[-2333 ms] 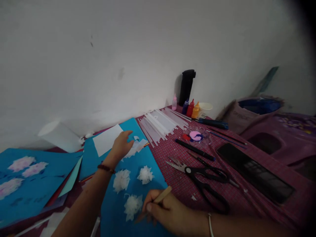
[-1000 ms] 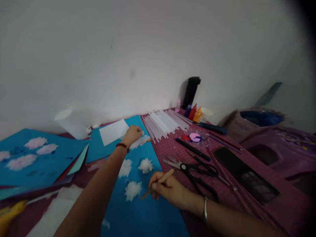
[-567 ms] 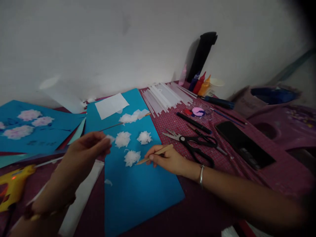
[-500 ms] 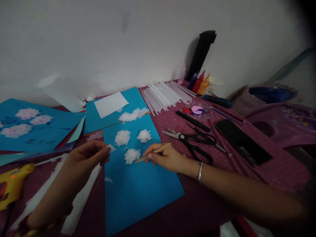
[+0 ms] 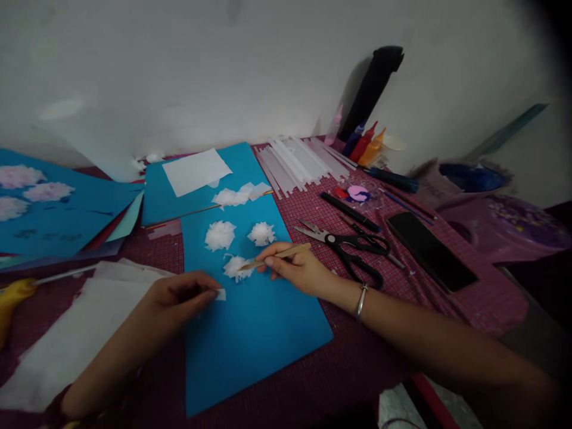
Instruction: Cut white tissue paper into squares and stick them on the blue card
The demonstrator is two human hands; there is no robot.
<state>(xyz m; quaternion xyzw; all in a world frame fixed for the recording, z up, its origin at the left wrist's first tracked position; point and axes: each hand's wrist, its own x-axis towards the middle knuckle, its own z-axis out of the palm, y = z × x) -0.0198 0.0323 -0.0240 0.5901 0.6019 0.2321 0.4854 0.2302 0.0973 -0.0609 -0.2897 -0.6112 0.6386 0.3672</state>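
My right hand [image 5: 290,268] grips a pale wooden stick [image 5: 286,253] with a pointed end. Its tip rests on the lower white paper flower [image 5: 236,268], one of three on a blue sheet [image 5: 254,351]; the other two are the upper left flower [image 5: 220,235] and the upper right flower [image 5: 262,233]. Just left of the lower flower, my left hand [image 5: 187,301] pinches a small white paper piece [image 5: 221,294] between thumb and fingertips. White paper sheets [image 5: 89,322] lie under and beside the left forearm.
Scissors [image 5: 330,238], a black phone [image 5: 431,250] and a dark pen [image 5: 348,211] lie to the right. White strips [image 5: 299,164] and paint bottles [image 5: 369,146] stand behind. A yellow glue gun [image 5: 15,295] sits far left, below a finished flower sheet [image 5: 89,208].
My left hand has moved right with the paper piece, closer to the lower flower. The stick's tip has shifted from that flower's lower edge onto its middle. The camera view has tilted slightly.
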